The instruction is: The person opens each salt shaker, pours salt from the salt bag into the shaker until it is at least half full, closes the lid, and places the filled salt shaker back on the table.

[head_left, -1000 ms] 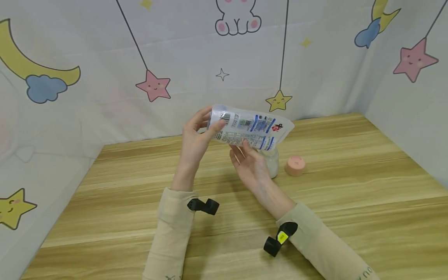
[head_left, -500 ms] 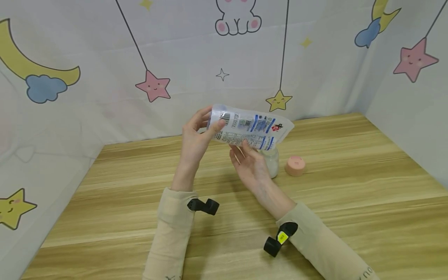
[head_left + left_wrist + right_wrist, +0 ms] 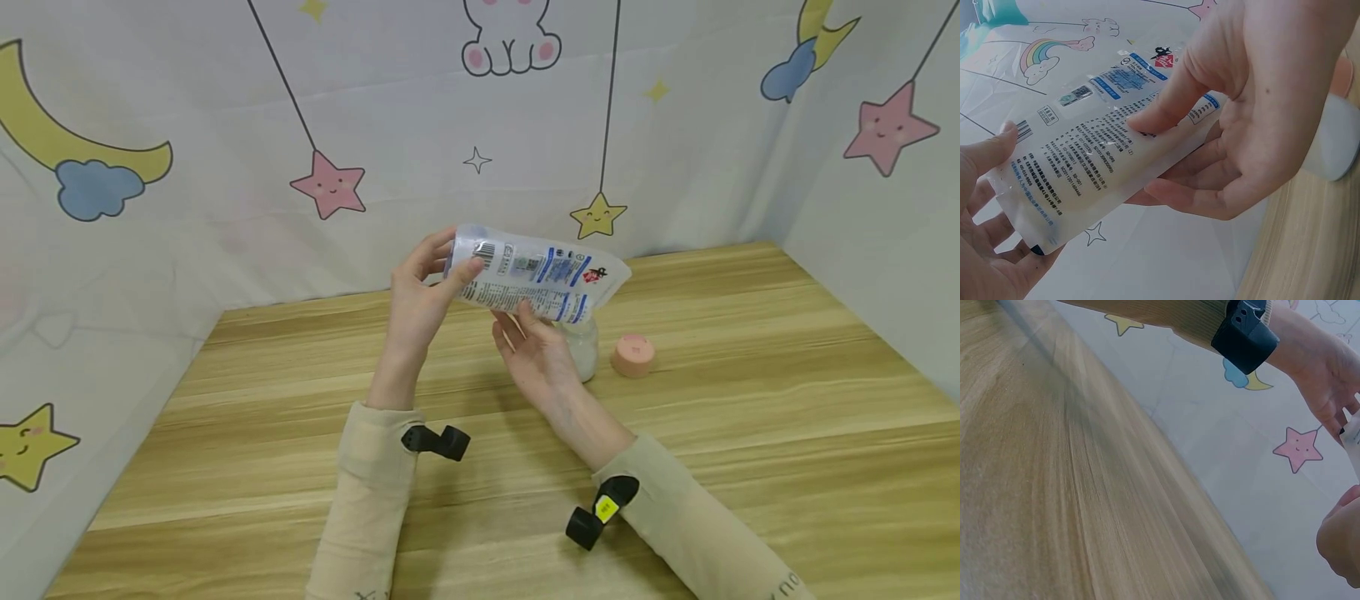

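Observation:
A white plastic pouch [image 3: 540, 267], printed with a barcode and blue and black text, is held up above the table, its right end tilted lower. My left hand [image 3: 417, 304] grips its left end, thumb on the printed face and fingers behind. From below, my right hand [image 3: 546, 367] pinches the bottom edge, as the thumb [image 3: 1166, 115] on the print shows in the left wrist view. Behind that hand, under the pouch's right end, stands a clear jar [image 3: 585, 350] with white contents; its mouth is hidden. The right wrist view catches only a corner of the pouch [image 3: 1354, 440].
A round pink lid [image 3: 633, 357] lies on the wooden table [image 3: 750, 358], just right of the jar. Behind the table hangs a white curtain [image 3: 420, 108] with stars, moons and clouds. Small black cameras [image 3: 437, 442] sit on both sleeves.

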Tool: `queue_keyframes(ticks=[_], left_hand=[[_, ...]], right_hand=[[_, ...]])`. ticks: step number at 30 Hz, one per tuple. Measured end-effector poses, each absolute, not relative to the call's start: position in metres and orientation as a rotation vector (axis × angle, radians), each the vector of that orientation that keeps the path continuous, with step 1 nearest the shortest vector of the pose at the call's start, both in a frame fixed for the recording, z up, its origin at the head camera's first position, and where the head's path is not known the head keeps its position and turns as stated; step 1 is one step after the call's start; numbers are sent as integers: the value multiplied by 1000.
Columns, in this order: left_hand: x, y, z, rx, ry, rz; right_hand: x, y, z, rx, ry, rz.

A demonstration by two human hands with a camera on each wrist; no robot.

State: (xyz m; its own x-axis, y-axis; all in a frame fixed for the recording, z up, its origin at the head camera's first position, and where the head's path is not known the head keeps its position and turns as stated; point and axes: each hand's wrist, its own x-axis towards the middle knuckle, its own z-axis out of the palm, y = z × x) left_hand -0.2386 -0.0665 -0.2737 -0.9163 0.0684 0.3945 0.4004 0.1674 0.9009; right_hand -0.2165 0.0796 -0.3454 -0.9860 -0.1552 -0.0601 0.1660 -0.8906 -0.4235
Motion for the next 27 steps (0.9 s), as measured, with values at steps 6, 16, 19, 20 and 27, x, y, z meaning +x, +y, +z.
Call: queue_keyframes(ticks=[6,16,19,20,27], left_hand=[[-239,-66,-273,-447,-2181,-1816],[-239,-66,-274,-454,-2179,-1807],[-240,-66,-274,-468,-2177,-1798],[-240,-66,-274,-473,-2174,-1798],[-240,-66,-274,-481,-2161,-1827]], right_hand=[[-216,80,-346,30,648,-2913],[-216,80,-346,22,613,-2923],[-216,80,-346,12,621,-2920],[-216,80,-346,8,626,-2919],[-218,79,-346,-39,693,-2913]])
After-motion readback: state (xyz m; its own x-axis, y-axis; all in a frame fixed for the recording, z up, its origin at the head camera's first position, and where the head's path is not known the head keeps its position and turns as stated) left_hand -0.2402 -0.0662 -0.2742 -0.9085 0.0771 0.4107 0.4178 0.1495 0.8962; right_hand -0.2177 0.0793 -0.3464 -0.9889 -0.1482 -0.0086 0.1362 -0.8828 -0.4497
